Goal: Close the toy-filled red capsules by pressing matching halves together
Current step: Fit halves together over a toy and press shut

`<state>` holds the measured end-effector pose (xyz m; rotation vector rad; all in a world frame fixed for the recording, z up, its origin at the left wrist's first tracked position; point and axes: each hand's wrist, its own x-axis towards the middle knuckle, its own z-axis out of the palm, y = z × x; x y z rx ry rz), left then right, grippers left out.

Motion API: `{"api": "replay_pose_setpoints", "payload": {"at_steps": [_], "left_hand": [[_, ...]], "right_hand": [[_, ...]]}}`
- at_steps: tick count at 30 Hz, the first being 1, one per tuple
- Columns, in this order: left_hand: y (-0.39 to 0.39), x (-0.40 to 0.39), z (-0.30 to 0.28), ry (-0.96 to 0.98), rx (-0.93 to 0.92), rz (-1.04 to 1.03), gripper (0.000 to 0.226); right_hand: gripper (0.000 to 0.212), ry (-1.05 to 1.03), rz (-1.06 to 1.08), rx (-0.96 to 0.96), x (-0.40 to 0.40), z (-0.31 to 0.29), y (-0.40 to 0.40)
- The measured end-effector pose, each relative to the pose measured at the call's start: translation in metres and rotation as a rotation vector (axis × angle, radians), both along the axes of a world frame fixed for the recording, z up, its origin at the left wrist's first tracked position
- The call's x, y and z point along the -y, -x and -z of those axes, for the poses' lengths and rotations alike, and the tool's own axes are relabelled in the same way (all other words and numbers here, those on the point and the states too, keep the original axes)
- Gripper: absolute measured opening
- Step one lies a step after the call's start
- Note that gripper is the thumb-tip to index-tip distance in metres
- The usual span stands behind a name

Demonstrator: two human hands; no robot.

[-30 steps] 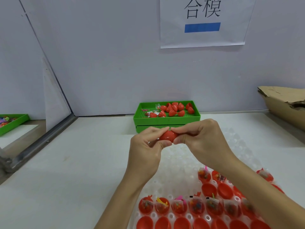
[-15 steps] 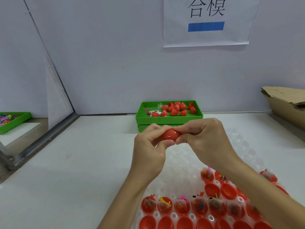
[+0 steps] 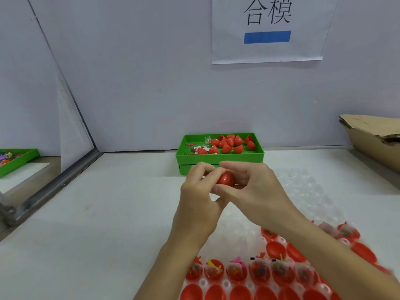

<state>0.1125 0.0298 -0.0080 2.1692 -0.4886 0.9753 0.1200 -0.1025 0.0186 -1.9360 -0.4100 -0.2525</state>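
Observation:
A red capsule point(image 3: 226, 178) is held above the table between both hands. My left hand point(image 3: 200, 198) pinches its left side with fingers and thumb. My right hand point(image 3: 253, 189) grips its right side, fingers curled over the top. On the clear dimpled tray point(image 3: 307, 191) near me, a row of open red halves point(image 3: 258, 271) holds bagged toys, with several empty red halves point(image 3: 240, 292) in front. Whether the held capsule's seam is fully closed is hidden by my fingers.
A green tray point(image 3: 219, 158) at the back wall holds several closed red capsules point(image 3: 227, 144). A cardboard box point(image 3: 374, 139) sits at the right. A second green tray point(image 3: 15, 159) with colourful toys lies far left beyond a metal rail point(image 3: 54, 187).
Both hands kept the capsule and shifted slightly right and up in view. The capsule turned between my fingers, and the right fingers curled further over it.

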Motion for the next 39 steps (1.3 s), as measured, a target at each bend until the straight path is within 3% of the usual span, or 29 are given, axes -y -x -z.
{"api": "replay_pose_setpoints", "payload": {"at_steps": [3,8,10,16,21,27,31,35,39], "left_hand": [[0.0,0.001,0.001,-0.005,0.019,0.001,0.043],[0.003,-0.001,-0.006,0.326,-0.222,0.297,0.065],[0.006,-0.001,-0.009,0.446,-0.323,0.421,0.065],[0.007,-0.002,-0.014,0.586,-0.485,0.509,0.065],[0.006,0.0,-0.011,0.613,-0.442,0.479,0.059],[0.007,0.001,-0.011,0.611,-0.42,0.491,0.059],[0.008,0.002,-0.012,0.584,-0.41,0.497,0.056],[0.01,0.002,-0.017,0.544,-0.365,0.501,0.043],[0.01,0.002,-0.016,0.544,-0.342,0.463,0.036]], "right_hand": [[0.011,-0.053,-0.008,-0.008,0.003,0.003,-0.002],[0.048,-0.268,-0.113,-0.184,0.013,-0.001,-0.01],[0.049,-0.354,-0.141,-0.225,0.017,-0.001,-0.012],[0.038,-0.433,-0.279,-0.206,0.015,-0.002,-0.01],[0.035,-0.544,-0.354,-0.232,0.015,-0.001,-0.01],[0.039,-0.543,-0.365,-0.246,0.018,-0.001,-0.011],[0.03,-0.572,-0.391,-0.259,0.019,-0.005,-0.01],[0.024,-0.665,-0.473,-0.384,0.02,-0.011,-0.01],[0.043,-0.703,-0.526,-0.544,0.021,-0.014,-0.008]]}}
